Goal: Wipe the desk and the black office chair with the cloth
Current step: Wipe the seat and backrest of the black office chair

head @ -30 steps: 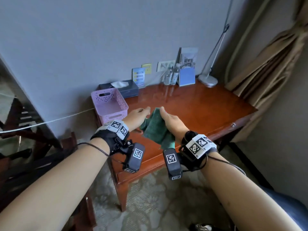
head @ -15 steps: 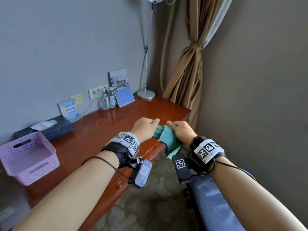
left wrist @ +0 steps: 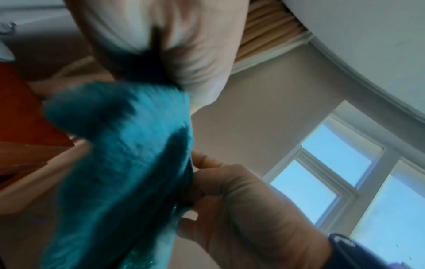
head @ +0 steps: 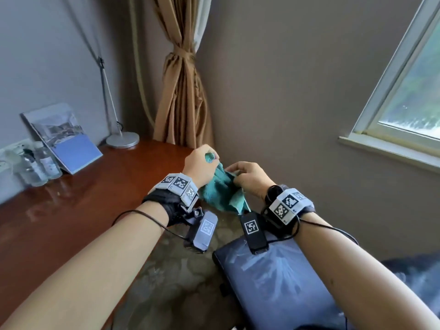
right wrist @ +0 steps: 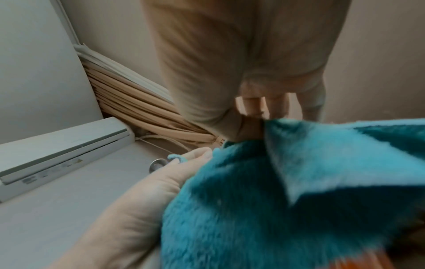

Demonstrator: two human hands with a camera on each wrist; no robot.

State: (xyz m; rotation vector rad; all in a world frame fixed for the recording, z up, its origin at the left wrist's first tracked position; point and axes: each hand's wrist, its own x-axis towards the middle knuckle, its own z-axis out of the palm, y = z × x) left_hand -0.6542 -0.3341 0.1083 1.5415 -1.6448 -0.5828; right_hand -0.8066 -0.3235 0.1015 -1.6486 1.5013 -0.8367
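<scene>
A crumpled teal cloth (head: pixel 220 192) hangs in the air between both hands, just off the right end of the glossy red-brown desk (head: pixel 71 222). My left hand (head: pixel 210 159) grips its upper left part with curled fingers. My right hand (head: pixel 234 172) pinches the right edge. The left wrist view shows the cloth (left wrist: pixel 119 163) with the right hand's fingers (left wrist: pixel 207 163) curled on its edge. In the right wrist view the cloth (right wrist: pixel 287 191) fills the lower right. The black office chair (head: pixel 281 289) stands below my right forearm, its shiny surface facing up.
A lamp base (head: pixel 122 140), a leaning picture card (head: pixel 64 139) and small water bottles (head: pixel 45 163) stand along the desk's back. A tied tan curtain (head: pixel 183 96) hangs in the corner, with a window (head: pixel 409 96) to the right. Patterned carpet (head: pixel 181 277) lies between desk and chair.
The view has swung right. Both hands carried the cloth from over the desk top past its right end, to above the chair, and bunched it up between them.
</scene>
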